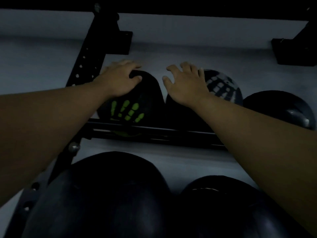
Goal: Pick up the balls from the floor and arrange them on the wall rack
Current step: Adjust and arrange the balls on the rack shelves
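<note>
The scene is dim. A black ball with a green handprint (pixel 135 102) sits on the rack's rail (pixel 154 133) against the pale wall. My left hand (pixel 120 79) lies over its top, fingers curled on it. Right beside it sits a plain black ball (pixel 181 112), and my right hand (pixel 186 83) rests flat on its top with fingers spread. Further right on the same rail are a ball with a white handprint (pixel 223 86) and a glossy dark ball (pixel 281 109).
Two big dark balls (pixel 106 194) (pixel 231 208) fill the lower tier close to me. A black perforated upright (pixel 89 59) stands at the left. Black brackets (pixel 295 50) hold an upper rail (pixel 188 6) along the top.
</note>
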{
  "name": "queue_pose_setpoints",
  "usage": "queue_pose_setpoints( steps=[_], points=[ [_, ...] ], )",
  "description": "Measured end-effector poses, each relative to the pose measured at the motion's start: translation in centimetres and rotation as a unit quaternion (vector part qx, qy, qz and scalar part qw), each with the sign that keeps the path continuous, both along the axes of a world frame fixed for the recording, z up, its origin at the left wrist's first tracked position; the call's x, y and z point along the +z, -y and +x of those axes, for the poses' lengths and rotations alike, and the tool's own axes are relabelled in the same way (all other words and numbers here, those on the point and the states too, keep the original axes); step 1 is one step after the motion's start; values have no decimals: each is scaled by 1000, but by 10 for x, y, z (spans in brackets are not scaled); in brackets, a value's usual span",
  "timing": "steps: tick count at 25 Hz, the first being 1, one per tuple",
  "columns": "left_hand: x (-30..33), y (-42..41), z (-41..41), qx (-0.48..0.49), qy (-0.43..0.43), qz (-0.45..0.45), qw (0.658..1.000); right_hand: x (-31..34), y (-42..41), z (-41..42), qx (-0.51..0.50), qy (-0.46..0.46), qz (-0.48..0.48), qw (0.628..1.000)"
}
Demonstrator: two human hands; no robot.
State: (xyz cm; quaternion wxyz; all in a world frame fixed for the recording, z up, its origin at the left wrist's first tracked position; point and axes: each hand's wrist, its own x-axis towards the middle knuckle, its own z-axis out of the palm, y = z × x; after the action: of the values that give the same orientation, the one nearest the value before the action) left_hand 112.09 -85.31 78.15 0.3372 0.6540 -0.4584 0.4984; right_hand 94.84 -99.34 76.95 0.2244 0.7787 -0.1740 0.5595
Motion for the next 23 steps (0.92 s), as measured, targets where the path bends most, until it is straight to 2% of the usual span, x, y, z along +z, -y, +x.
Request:
queue_pose_setpoints(
  steps=[4,9,13,16,23],
  points=[
    [-2,-49,54,-3,-14,25,1000,3,-46,70,22,-31,7,999],
    [-6,-67,102,-33,-29,77,996,-2,-72,128,20,-64,45,997],
    [-11,-49,111,-86,-30,101,991,-9,-65,137,-7,-45,50,998],
    [-20,-30,108,-132,-28,73,988,-13,-55,131,-17,-48,34,998],
    [-21,-24,120,-160,-28,59,985,-13,-52,129,-17,-52,37,998]
  ],
)
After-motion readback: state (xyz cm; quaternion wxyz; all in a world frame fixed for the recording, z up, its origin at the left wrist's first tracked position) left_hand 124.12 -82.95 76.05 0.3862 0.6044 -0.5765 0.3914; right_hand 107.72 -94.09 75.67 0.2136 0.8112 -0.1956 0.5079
